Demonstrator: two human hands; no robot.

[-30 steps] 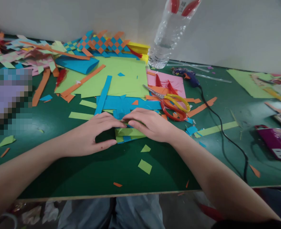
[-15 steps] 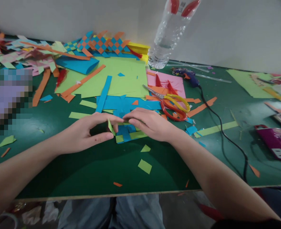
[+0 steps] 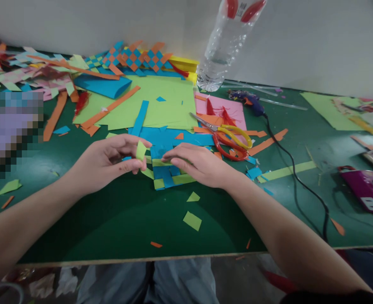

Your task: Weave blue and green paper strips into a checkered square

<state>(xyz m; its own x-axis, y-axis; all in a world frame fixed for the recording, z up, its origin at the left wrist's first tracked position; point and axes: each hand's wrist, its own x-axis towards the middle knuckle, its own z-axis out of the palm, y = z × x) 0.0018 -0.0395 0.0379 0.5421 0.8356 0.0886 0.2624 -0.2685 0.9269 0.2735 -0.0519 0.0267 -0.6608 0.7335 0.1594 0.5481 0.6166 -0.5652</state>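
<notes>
A piece of woven paper (image 3: 164, 172) made of blue and light green strips lies flat on the table in front of me. My left hand (image 3: 100, 166) is at its left side, thumb and fingers closed on a light green paper strip (image 3: 141, 150) whose end stands up. Part of that strip is hidden by the fingers. Across the weave's right half rests my right hand (image 3: 202, 164), fingers stretched flat and pressing on it, holding nothing. A loose blue paper strip (image 3: 141, 116) slants behind my left hand.
Scissors (image 3: 221, 131) with yellow and red handles lie beyond my right hand. Light green sheets (image 3: 170, 97) are stacked behind, near a water bottle (image 3: 226, 46). A glue gun (image 3: 252, 103) trails a black cord (image 3: 290, 156) on the right. Finished woven pieces (image 3: 132, 57) sit at the back.
My left hand has drawn slightly left and up from the weave, turning up the green strip's end. More of the weave's left edge shows. My right hand stays in place.
</notes>
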